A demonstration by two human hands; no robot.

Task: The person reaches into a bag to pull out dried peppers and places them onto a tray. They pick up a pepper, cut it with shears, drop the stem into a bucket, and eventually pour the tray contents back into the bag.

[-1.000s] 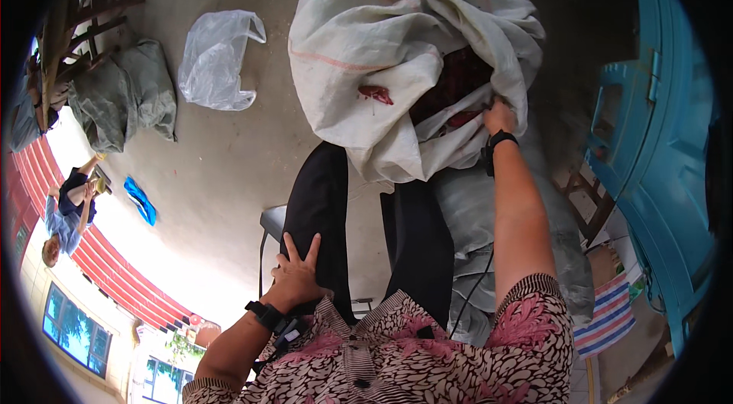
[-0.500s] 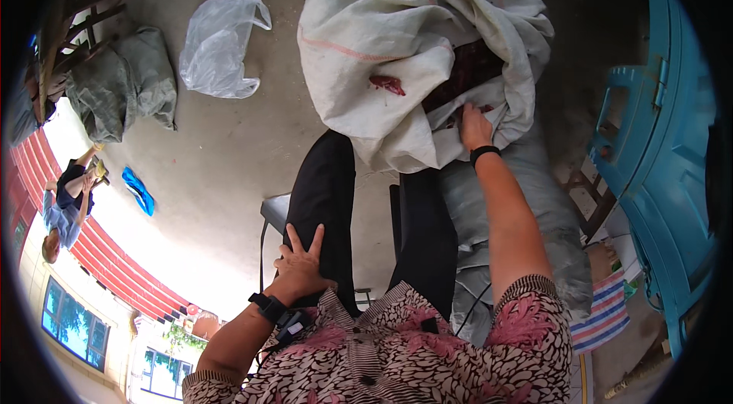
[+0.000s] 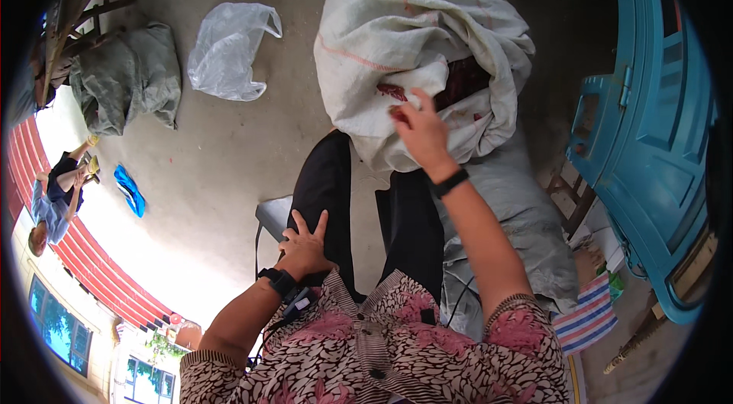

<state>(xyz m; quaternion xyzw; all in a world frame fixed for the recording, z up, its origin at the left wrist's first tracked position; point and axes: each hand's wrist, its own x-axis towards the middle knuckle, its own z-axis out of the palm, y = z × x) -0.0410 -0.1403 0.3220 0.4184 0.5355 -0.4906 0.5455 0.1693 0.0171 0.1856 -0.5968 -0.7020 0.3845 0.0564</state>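
Observation:
In front of my knees stands a large white woven sack (image 3: 359,30), its mouth folded over. Dark red contents (image 3: 464,83), which look like dried chilies, show inside the opening. One dried red chili (image 3: 391,91) lies on the sack's outer cloth. Just beside it, my right hand (image 3: 422,129) hovers over the near side of the sack. Its fingers are closed on a small reddish-brown piece, seemingly another dried chili (image 3: 398,114), partly covered by the fingers. My left hand (image 3: 305,249) rests on my left thigh with its fingers spread and holds nothing.
A clear plastic bag (image 3: 229,53) lies on the concrete floor, left of the sack. Farther left are a grey-green sack (image 3: 130,79), a blue item (image 3: 130,190) and a seated person (image 3: 57,202). Grey sacking (image 3: 508,213) lies by my right leg; a blue door (image 3: 649,121) stands right.
My right hand has come out of the sack's opening and moved left, near the chili on the cloth, with a reddish piece in its fingers. The left hand stays on the thigh.

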